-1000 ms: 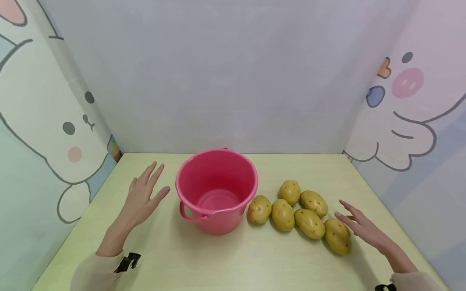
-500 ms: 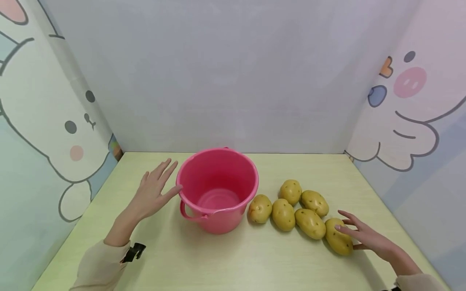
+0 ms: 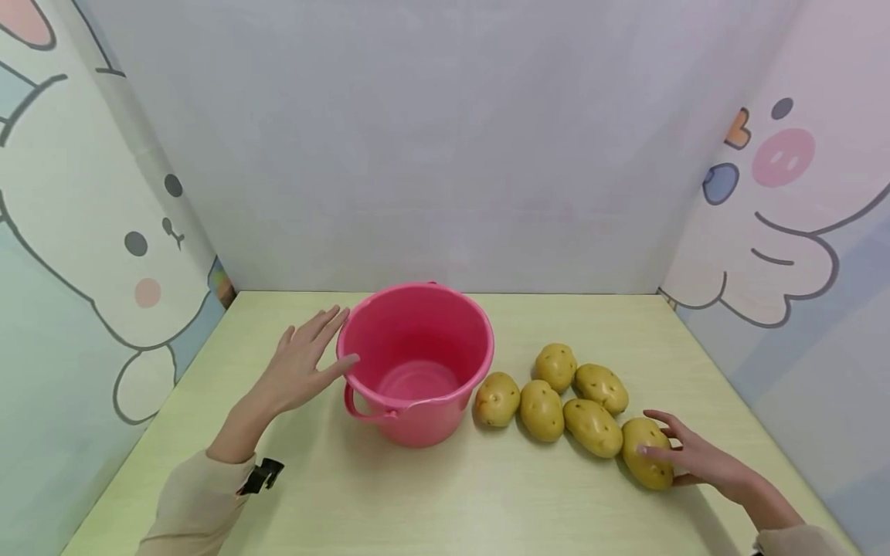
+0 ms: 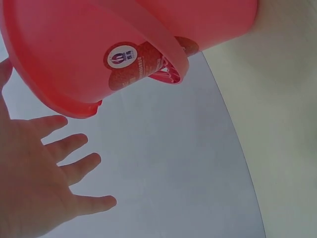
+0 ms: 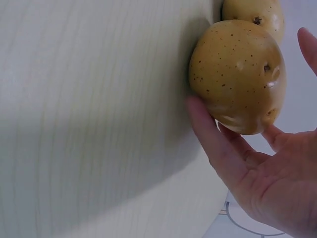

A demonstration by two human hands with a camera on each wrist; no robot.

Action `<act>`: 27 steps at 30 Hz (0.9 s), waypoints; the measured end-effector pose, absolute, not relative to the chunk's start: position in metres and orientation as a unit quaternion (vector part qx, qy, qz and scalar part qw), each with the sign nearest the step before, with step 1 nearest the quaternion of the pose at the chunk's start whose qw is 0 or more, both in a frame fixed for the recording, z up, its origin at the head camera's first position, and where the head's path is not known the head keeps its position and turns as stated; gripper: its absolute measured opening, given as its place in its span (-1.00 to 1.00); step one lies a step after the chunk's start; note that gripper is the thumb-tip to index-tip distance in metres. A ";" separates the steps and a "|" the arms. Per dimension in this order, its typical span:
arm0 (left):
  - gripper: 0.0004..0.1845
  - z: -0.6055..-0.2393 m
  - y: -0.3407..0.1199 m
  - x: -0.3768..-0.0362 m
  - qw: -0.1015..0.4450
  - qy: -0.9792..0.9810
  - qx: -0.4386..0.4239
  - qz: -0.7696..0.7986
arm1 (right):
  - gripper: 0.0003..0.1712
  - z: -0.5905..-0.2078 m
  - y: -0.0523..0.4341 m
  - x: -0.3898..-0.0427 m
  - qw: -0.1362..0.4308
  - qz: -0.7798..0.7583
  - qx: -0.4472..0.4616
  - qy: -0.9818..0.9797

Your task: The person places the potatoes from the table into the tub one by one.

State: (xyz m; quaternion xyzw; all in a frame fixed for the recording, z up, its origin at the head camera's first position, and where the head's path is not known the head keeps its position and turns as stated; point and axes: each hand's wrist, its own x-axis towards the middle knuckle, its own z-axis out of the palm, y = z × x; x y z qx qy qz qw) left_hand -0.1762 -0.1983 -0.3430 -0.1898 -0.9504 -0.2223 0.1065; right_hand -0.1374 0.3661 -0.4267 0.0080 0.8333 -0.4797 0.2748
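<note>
A pink plastic bucket (image 3: 420,425) stands upright on the table, its handle folded down toward the front. My left hand (image 3: 299,367) is at its left rim, fingers straight and spread, with the thumb overlapping the rim. In the left wrist view the bucket's side shows a printed label (image 4: 121,58). At the right, my right hand (image 3: 705,461) reaches around the nearest potato (image 3: 640,440). In the right wrist view the fingers lie against the side of that potato (image 5: 237,74), while the thumb (image 5: 309,52) stands apart from it. The potato rests on the table.
Several other yellow potatoes lie between the bucket and the right hand, including one (image 3: 497,400) close beside the bucket. A plain grey wall (image 3: 445,154) rises behind the pale table (image 3: 445,510). Cartoon-printed panels stand at left (image 3: 76,208) and right (image 3: 806,232).
My left hand has moved right, up to the bucket's rim. My right hand has come down beside the rightmost potato, with its fingers now spread around it. The bucket and potatoes keep their places.
</note>
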 end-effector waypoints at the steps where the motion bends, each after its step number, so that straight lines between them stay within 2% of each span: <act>1: -0.19 -0.343 -0.198 -0.176 0.105 -0.951 -0.191 -0.221 | -0.12 -0.428 0.366 -0.137 0.272 -0.479 0.007 0.834; 27: -0.16 -0.342 -0.193 -0.176 0.089 -0.954 -0.187 -0.216 | -0.09 -0.431 0.362 -0.137 0.219 -0.447 0.007 0.867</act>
